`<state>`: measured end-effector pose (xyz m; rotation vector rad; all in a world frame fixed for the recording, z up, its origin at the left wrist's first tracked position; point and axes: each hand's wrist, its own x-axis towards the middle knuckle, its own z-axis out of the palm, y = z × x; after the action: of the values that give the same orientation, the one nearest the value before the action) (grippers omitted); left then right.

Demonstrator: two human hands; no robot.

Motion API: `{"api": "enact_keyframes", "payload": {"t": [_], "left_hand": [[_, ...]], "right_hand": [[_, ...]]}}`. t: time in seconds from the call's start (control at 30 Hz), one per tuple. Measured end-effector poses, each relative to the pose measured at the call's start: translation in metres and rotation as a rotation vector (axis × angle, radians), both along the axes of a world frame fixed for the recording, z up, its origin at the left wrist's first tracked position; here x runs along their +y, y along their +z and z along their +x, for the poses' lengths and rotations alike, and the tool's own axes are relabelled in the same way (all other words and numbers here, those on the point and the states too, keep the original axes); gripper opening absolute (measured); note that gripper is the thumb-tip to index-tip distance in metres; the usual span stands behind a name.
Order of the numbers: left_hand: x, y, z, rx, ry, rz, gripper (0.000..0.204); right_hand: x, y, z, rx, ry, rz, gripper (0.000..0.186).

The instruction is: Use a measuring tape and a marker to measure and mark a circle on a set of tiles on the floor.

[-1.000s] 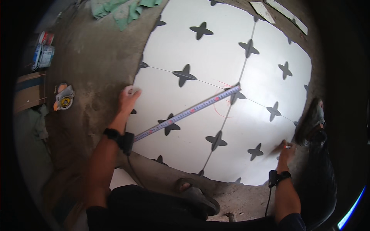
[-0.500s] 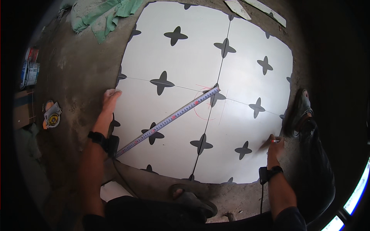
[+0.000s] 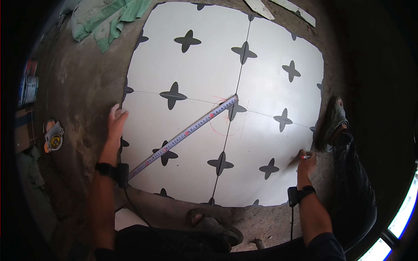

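Four white floor tiles [image 3: 191, 126] with dark four-petal shapes lie together on the ground. A blade of tape measure [image 3: 183, 132] runs diagonally over them, from the central dark shape to the near left edge by my left wrist. Thin red lines and a rough red circle [image 3: 210, 124] are drawn around that centre. My left hand [image 3: 116, 119], open with fingers apart, is beside the tiles' left edge; whether it touches is unclear. At the right edge, my right hand [image 3: 308, 163] is closed around a small white-and-red marker [image 3: 306, 157].
A grey tool with a yellow disc and orange part [image 3: 54, 137] lies on the floor at left, near a cardboard box [image 3: 25, 126]. Green cloth [image 3: 117, 21] lies at far left. White tile offcuts [image 3: 291, 12] are at the back. My sandalled foot [image 3: 337, 117] stands at right.
The whole view has shifted, so the tiles appear further left. My left hand has slid slightly nearer me along the edge, its fingers more spread. The right hand keeps the marker.
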<state>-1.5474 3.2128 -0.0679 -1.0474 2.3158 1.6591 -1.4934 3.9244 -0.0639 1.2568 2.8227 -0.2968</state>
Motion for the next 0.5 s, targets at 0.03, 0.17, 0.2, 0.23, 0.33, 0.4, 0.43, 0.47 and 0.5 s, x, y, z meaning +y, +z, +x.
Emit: {"api": "enact_keyframes", "payload": {"t": [0.03,0.17,0.2,0.23,0.33,0.4,0.43,0.47,0.5], "left_hand": [[0.001,0.001,0.000,0.001,-0.001,0.000,0.069],[0.004,0.006,-0.001,0.024,-0.018,-0.285,0.065],[0.006,0.006,-0.001,0.074,-0.056,-0.389,0.063],[0.026,0.013,-0.006,0.075,-0.059,-0.381,0.063],[0.104,0.044,-0.012,0.286,-0.581,-0.647,0.058],[0.159,0.056,-0.016,0.294,-0.862,-0.604,0.060],[0.180,0.059,-0.016,0.280,-1.004,-0.591,0.061],[0.195,0.057,-0.015,0.279,-1.001,-0.592,0.061],[0.204,0.053,-0.011,0.274,-1.107,-0.644,0.062]], "right_hand": [[-0.001,0.000,-0.002,0.023,-0.005,-0.005,0.039],[-0.017,0.003,-0.021,0.160,0.178,0.034,0.038],[-0.023,0.002,-0.029,0.227,0.290,-0.020,0.037],[-0.032,0.005,-0.040,0.289,0.400,-0.065,0.037],[-0.094,0.023,-0.069,0.227,0.541,-0.198,0.035],[-0.124,0.022,-0.080,0.246,0.665,-0.299,0.033],[-0.135,0.015,-0.083,0.321,0.780,-0.315,0.032],[-0.150,0.018,-0.087,0.291,0.810,-0.343,0.032],[-0.167,0.018,-0.091,0.264,0.843,-0.387,0.032]]}}
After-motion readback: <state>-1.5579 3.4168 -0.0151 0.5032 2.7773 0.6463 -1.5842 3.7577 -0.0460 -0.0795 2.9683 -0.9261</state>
